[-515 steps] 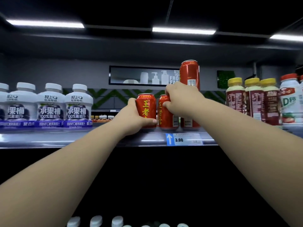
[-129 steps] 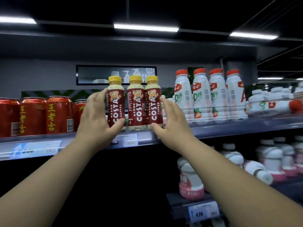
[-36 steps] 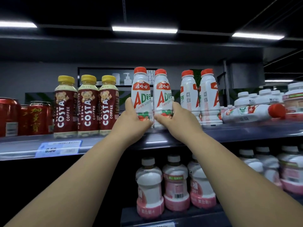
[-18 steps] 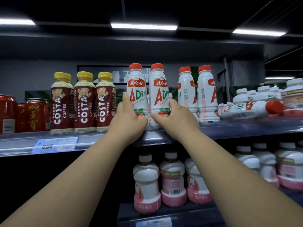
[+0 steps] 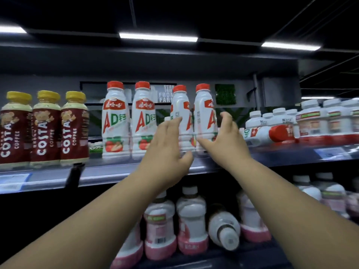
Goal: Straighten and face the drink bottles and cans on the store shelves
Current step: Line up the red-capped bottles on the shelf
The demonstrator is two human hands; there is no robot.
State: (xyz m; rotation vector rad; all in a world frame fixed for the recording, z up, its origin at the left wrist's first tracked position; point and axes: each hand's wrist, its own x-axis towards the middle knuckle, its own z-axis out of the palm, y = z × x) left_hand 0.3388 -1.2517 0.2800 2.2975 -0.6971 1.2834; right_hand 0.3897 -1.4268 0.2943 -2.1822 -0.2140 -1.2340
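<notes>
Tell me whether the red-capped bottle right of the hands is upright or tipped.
Tipped. The red-capped bottle lies on its side on the upper shelf, cap pointing right, while the AD bottles beside it stand upright.

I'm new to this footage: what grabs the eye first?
Two open hands, left hand and right hand, bracket two sideways-turned red-capped bottles at the middle of the upper shelf. To their right a similar fallen bottle lies on its side.
</notes>
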